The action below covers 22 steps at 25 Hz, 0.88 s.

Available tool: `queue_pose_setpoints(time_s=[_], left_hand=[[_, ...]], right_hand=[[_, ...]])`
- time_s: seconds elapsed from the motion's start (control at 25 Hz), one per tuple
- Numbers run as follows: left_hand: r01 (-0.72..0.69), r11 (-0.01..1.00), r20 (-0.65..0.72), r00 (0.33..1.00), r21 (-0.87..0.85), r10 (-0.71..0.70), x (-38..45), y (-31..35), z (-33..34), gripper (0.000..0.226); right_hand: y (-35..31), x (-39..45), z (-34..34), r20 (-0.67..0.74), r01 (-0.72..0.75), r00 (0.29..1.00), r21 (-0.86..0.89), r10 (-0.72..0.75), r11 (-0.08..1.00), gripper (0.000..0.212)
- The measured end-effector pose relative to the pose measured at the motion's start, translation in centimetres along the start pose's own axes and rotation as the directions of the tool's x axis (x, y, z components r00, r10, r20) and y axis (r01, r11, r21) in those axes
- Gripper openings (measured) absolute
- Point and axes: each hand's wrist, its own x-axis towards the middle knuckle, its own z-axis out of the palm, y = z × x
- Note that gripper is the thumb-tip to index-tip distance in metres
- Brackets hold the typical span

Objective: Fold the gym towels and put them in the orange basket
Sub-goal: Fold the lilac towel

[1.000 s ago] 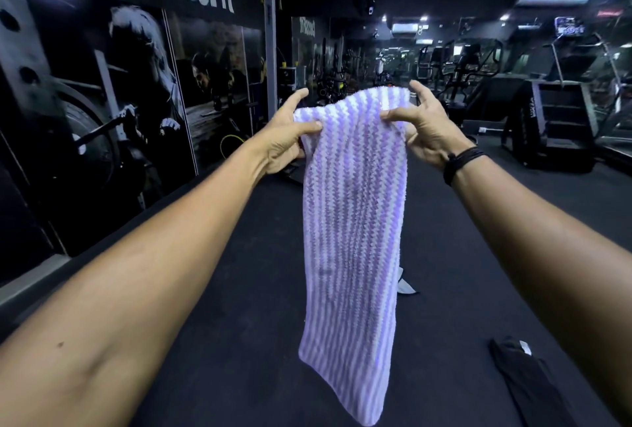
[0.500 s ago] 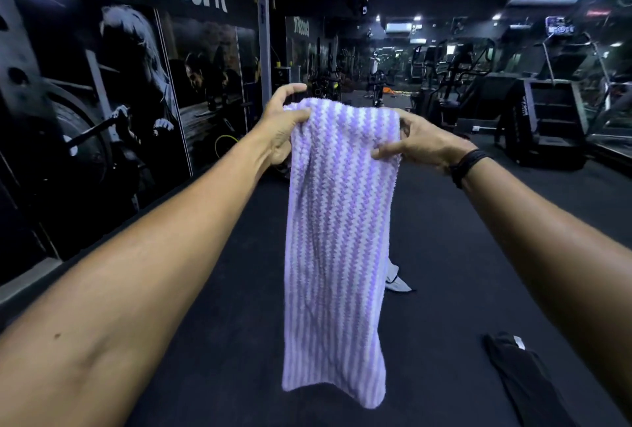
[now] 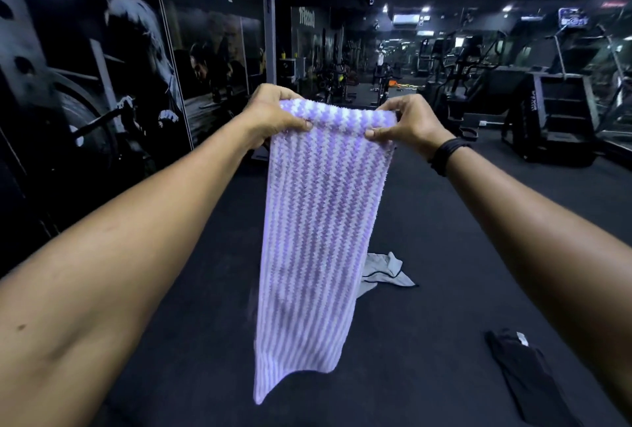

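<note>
Towels were the whole matter of this job, and only one of them was in hand. A purple-and-white striped towel [image 3: 318,228] hung in the air in front of the person, held up at its top edge and falling in a long narrow strip toward the dark gym floor [image 3: 427,289], its bottom edge loose and not touching anything that could be seen. The left hand [image 3: 273,115] pinched the top left corner between thumb and fingers, and the right hand [image 3: 407,122] pinched the top right corner the same way, the two hands near each other with the towel's width stretched between them. The narrowness of the strip suggested it had already been doubled lengthwise, though the layers could not be told apart from this view.

Judged from how things lay, the task was at an early stage. The striped towel was partly folded at most and needed at least one more fold across its length before it could go anywhere. A grey cloth [image 3: 386,271] lay crumpled on the floor behind the hanging towel, and a black cloth [image 3: 523,372] lay flat on the floor to the right, both unfolded; these were probably further towels waiting their turn. The orange basket was nowhere in view, so nothing could be said about what it held, and placing the towels in it remained to be done.
</note>
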Motion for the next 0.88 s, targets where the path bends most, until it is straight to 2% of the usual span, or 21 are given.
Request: queue_pose_setpoints(time_s=[0.08, 0.2, 0.32, 0.4, 0.44, 0.48, 0.52, 0.56, 0.64, 0.72, 0.8, 0.88], left_hand=[[0.025, 0.997, -0.052, 0.998, 0.067, -0.022, 0.0, -0.7, -0.4, 0.031], [0.061, 0.989, -0.074, 0.996, 0.137, -0.051, 0.5, -1.9, -1.4, 0.037], [-0.005, 1.0, 0.029, 1.0, -0.027, 0.006, -0.5, -1.2, -1.4, 0.015], [-0.065, 0.98, -0.013, 0.998, -0.19, 0.064, -0.8, -0.4, -1.2, 0.008], [-0.09, 0.958, -0.039, 0.996, -0.272, 0.082, -0.9, 0.1, -1.2, 0.008], [-0.093, 0.936, -0.063, 0.995, -0.34, 0.076, -0.7, 0.4, -1.2, 0.009], [-0.087, 0.919, -0.087, 0.995, -0.385, 0.057, -0.4, 0.8, -1.1, 0.01], [-0.079, 0.904, -0.11, 0.993, -0.42, 0.036, -0.2, 1.3, -1.1, 0.009], [-0.077, 0.859, -0.151, 0.989, -0.507, 0.0, 0.2, 2.2, -1.1, 0.011], [-0.077, 0.816, -0.188, 0.981, -0.572, -0.039, 0.4, 2.8, -1.3, 0.015], [-0.064, 0.805, -0.228, 0.969, -0.59, -0.09, 0.6, 3.0, -1.7, 0.013], [-0.026, 0.789, -0.277, 0.943, -0.614, -0.185, 0.9, 2.7, -2.4, 0.016]], right_hand=[[-0.4, 0.3, 0.5, -0.049, 0.05, 0.997, -0.105, -0.055, 0.993, 0.032], [-0.6, 0.9, 1.4, -0.049, 0.053, 0.997, -0.127, -0.06, 0.99, 0.035], [-0.7, 1.2, 1.4, -0.083, 0.009, 0.997, 0.117, 0.001, 0.993, 0.027], [-1.2, 0.8, 0.7, -0.123, 0.074, 0.992, 0.404, -0.027, 0.912, 0.023], [-1.3, 0.5, 0.3, -0.103, 0.088, 0.994, 0.531, -0.039, 0.843, 0.029], [-1.1, 0.2, 0.0, -0.038, 0.067, 0.998, 0.598, -0.056, 0.799, 0.039], [-0.8, -0.3, -0.1, 0.059, 0.025, 0.995, 0.598, -0.076, 0.801, 0.042], [-0.2, -0.8, 0.3, 0.174, -0.031, 0.982, 0.538, -0.075, 0.842, 0.042], [1.4, -1.9, 1.9, 0.412, -0.118, 0.91, 0.359, -0.044, 0.926, 0.039], [2.8, -2.9, 3.7, 0.555, -0.17, 0.832, 0.262, -0.004, 0.95, 0.045], [3.1, -3.4, 4.8, 0.561, -0.237, 0.828, 0.315, 0.022, 0.919, 0.046], [1.9, -3.6, 5.0, 0.485, -0.272, 0.874, 0.458, 0.019, 0.846, 0.036]])
